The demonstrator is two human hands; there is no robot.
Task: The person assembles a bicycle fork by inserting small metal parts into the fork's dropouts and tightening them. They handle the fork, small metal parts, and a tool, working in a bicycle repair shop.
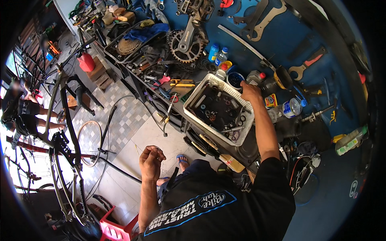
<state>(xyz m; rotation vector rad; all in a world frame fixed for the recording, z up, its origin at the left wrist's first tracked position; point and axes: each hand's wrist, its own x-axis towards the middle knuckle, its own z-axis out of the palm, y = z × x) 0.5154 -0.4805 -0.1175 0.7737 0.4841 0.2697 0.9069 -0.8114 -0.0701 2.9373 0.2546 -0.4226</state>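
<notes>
My left hand (151, 161) is raised over the floor, its thumb and fingers pinched together. A small pale, ring-like thing shows at the fingertips, too small to name surely. My right arm stretches over the workbench, and my right hand (251, 92) is at the rim of a round blue tub (232, 84) with dark contents. Those fingers point down and are partly hidden, so their grip does not show. Just below that hand stands a white perforated basket (192, 114), holding rings, short tubes and other small metal parts.
Around the tub stand several bottles (221, 57) and a red-capped container (255, 77). A crankset (187, 43) lies farther back, beside a tray with a cassette (128, 46). Wrenches (268, 20) hang on the blue board. Left are a bike frame (66, 110) and another person (24, 106).
</notes>
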